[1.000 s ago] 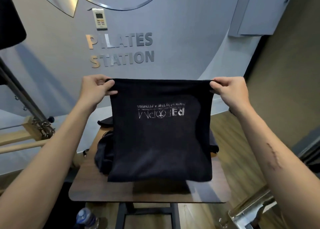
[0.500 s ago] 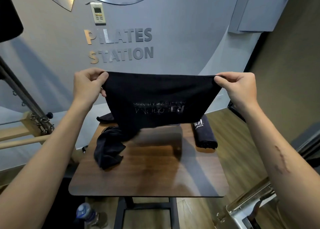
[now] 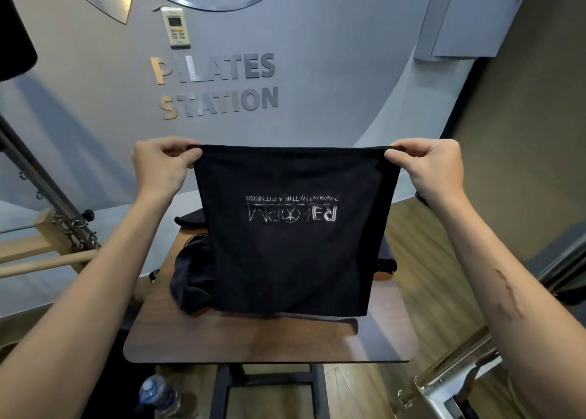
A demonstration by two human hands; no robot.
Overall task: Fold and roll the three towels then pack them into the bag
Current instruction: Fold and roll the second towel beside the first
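A black towel (image 3: 291, 260) with an upside-down white "REFORM" logo hangs flat in the air over the table. My left hand (image 3: 158, 168) pinches its top left corner and my right hand (image 3: 434, 171) pinches its top right corner. The towel's lower edge reaches down close to the wooden table (image 3: 269, 339). A crumpled black cloth (image 3: 190, 279) lies on the table at the left, partly hidden behind the held towel. A dark rolled towel (image 3: 385, 261) peeks out at the right edge. Another dark piece (image 3: 190, 222) shows at the table's far left; whether it is the bag I cannot tell.
The small wooden table stands on a dark metal frame (image 3: 222, 390). A water bottle (image 3: 158, 399) sits on the floor at the lower left. Wooden and metal exercise equipment (image 3: 63, 234) stands to the left, a chrome fixture (image 3: 453, 387) at the lower right. A grey wall is behind.
The towel swung up and bunched half a second ago, showing the table and the rolled towel at the right. Now it hangs down flat again, held by the same two corners.
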